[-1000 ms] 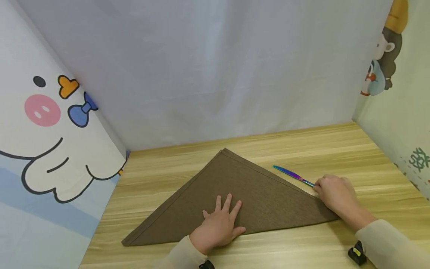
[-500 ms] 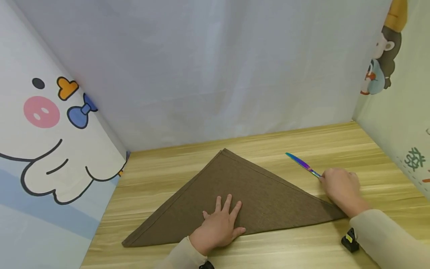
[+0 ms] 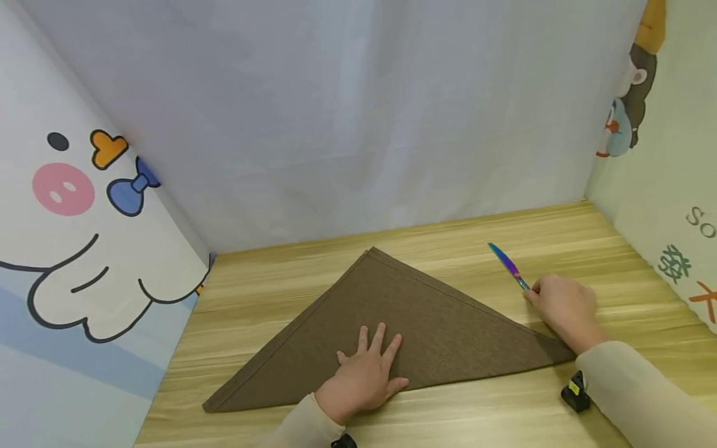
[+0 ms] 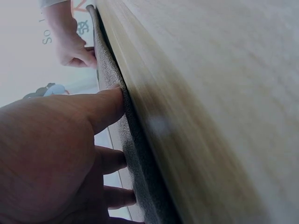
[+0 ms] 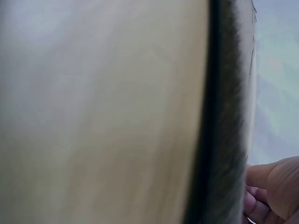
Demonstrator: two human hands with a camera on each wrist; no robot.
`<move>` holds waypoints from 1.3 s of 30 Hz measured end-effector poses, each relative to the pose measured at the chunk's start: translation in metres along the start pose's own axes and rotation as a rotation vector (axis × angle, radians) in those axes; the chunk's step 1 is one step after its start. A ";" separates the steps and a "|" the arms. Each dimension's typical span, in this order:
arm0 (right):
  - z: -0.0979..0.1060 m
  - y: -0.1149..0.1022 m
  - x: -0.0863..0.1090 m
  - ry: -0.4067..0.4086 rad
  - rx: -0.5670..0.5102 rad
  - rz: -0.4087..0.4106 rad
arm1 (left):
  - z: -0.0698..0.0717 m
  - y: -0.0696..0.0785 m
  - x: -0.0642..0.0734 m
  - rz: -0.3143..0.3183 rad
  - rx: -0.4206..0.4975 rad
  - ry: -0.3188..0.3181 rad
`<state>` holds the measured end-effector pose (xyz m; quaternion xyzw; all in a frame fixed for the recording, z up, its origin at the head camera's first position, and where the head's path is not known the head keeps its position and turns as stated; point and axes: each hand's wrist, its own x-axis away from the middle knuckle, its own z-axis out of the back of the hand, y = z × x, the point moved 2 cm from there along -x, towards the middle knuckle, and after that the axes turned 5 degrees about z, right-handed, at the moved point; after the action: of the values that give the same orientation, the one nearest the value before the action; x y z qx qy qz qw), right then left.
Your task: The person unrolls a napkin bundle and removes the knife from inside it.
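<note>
A brown cloth napkin (image 3: 437, 330), folded into a triangle, lies on the wooden table with its peak pointing away. My left hand (image 3: 364, 379) rests flat on it near the front folded edge, fingers spread. In the left wrist view, the left thumb (image 4: 110, 105) lies at the napkin's edge. To the right, my right hand (image 3: 566, 308) grips the handle of a rainbow-coloured table knife (image 3: 506, 260), its blade pointing away and left, beyond the napkin. The right forearm passes over the napkin's right corner. Curled right-hand fingers (image 5: 261, 207) show in the right wrist view; the knife is hidden there.
A pale curtain (image 3: 392, 124) hangs along the back edge of the wood-grain table (image 3: 269, 267). Printed cartoon panels stand at both sides, one with a white bird (image 3: 106, 249) on the left.
The right hand has moved the knife rightward and away from the napkin's slanted edge, and its blade has turned to point more directly away. The left hand and napkin stay put.
</note>
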<state>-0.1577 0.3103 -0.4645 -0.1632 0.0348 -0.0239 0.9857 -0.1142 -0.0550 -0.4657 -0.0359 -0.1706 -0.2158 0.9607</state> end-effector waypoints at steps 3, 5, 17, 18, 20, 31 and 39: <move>-0.001 -0.002 -0.004 -0.002 -0.001 -0.006 | -0.001 0.000 -0.001 -0.001 0.001 0.001; -0.002 -0.003 -0.005 -0.002 0.000 -0.012 | -0.002 0.000 -0.002 -0.006 0.003 0.003; -0.004 0.001 0.000 0.015 -0.029 -0.010 | -0.005 0.002 -0.004 -0.018 0.002 0.009; -0.004 0.001 0.001 0.016 -0.037 -0.014 | -0.005 0.002 -0.004 -0.018 0.002 0.009; -0.004 0.002 0.002 0.018 -0.056 -0.021 | -0.004 0.002 -0.004 -0.015 0.002 0.011; -0.007 0.002 0.001 0.029 -0.110 0.001 | -0.004 -0.002 0.002 0.012 -0.001 -0.001; 0.001 0.004 0.002 -0.003 -0.119 0.001 | -0.001 -0.005 0.001 -0.021 -0.007 0.030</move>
<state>-0.1553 0.3149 -0.4648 -0.2215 0.0345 -0.0213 0.9743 -0.1155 -0.0601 -0.4660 -0.0343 -0.1560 -0.2271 0.9607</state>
